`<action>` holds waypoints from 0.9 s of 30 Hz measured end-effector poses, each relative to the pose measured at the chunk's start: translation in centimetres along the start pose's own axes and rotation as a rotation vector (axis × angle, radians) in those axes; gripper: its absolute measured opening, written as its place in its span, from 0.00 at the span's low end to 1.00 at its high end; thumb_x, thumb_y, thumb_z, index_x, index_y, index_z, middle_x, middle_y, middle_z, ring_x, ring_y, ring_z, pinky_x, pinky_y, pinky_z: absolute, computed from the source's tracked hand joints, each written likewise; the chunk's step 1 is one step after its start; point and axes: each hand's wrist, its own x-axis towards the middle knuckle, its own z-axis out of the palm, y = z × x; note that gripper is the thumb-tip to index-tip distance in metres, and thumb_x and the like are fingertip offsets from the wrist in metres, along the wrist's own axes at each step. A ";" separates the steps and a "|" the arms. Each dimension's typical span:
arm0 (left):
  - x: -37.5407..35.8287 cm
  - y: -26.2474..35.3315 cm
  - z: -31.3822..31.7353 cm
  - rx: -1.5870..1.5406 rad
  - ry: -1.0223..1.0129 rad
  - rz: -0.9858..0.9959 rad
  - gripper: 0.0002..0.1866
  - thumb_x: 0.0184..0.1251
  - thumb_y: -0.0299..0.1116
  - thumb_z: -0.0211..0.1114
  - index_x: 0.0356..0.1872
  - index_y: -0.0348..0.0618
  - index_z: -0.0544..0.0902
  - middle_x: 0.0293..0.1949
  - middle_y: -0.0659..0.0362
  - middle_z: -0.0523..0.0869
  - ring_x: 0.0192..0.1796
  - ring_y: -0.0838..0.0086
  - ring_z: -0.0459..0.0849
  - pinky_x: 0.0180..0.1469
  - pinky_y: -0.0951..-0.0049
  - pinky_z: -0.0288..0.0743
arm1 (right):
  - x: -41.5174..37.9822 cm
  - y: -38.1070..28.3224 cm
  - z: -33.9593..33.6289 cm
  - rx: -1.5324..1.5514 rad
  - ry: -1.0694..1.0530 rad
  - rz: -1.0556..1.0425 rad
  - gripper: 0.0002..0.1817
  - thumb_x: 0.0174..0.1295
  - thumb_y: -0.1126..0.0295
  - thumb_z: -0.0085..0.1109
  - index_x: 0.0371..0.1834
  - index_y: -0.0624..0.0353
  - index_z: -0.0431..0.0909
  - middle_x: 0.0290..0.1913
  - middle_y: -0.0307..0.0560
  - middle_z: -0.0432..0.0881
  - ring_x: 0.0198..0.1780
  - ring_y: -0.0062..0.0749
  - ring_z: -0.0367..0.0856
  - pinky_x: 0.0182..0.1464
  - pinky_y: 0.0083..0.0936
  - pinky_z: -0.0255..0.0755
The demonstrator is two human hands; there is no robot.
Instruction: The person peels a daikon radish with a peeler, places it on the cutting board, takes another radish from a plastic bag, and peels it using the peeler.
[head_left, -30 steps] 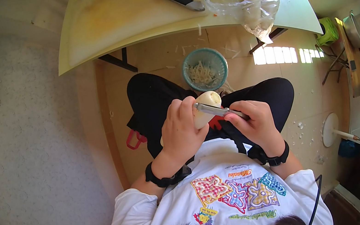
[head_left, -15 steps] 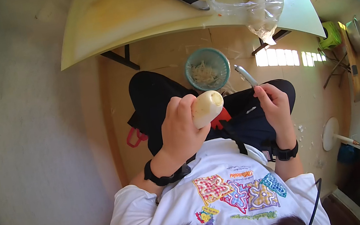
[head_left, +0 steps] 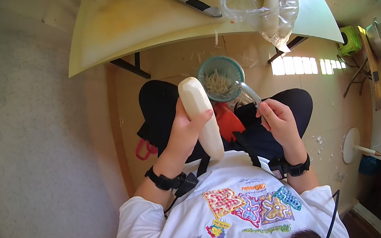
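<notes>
White radish (head_left: pixel 200 115), gripped upright in the left hand (head_left: pixel 181 137), clears the right hand (head_left: pixel 277 123) clasping a peeler (head_left: pixel 249 94) beside it.

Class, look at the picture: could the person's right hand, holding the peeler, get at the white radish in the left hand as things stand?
Probably yes. The right hand grips the peeler just beside the radish, which the left hand holds up with its upper length bare. Nothing lies between them.
</notes>
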 end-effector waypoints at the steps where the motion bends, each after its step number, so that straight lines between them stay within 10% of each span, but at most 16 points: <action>1: 0.1 0.0 -0.2 -0.150 -0.026 -0.031 0.32 0.65 0.30 0.67 0.67 0.42 0.62 0.50 0.56 0.77 0.52 0.71 0.81 0.53 0.66 0.81 | 0.0 -0.1 0.0 0.019 -0.011 0.000 0.15 0.74 0.63 0.56 0.32 0.62 0.78 0.17 0.28 0.67 0.19 0.11 0.62 0.22 0.15 0.53; 9: 1.0 -0.9 -0.4 -0.506 -0.208 -0.162 0.28 0.67 0.32 0.64 0.67 0.41 0.69 0.53 0.54 0.79 0.54 0.64 0.82 0.58 0.57 0.79 | -0.1 0.1 -0.2 0.023 -0.014 -0.006 0.15 0.74 0.63 0.56 0.32 0.62 0.78 0.17 0.29 0.68 0.20 0.11 0.63 0.22 0.15 0.54; 18: 1.0 -0.7 -0.2 0.041 -0.116 0.191 0.32 0.56 0.30 0.76 0.61 0.42 0.70 0.46 0.60 0.80 0.49 0.74 0.82 0.52 0.68 0.79 | -0.3 0.3 -0.4 0.017 -0.011 -0.026 0.15 0.75 0.63 0.55 0.32 0.62 0.78 0.18 0.30 0.69 0.20 0.11 0.63 0.23 0.15 0.54; 27: 1.2 -0.3 -0.7 -0.250 -0.209 -0.149 0.30 0.54 0.33 0.76 0.57 0.40 0.72 0.41 0.56 0.79 0.37 0.69 0.85 0.38 0.64 0.86 | -0.3 0.4 0.1 0.028 -0.049 -0.020 0.14 0.75 0.65 0.54 0.33 0.63 0.78 0.19 0.30 0.70 0.20 0.11 0.64 0.23 0.15 0.55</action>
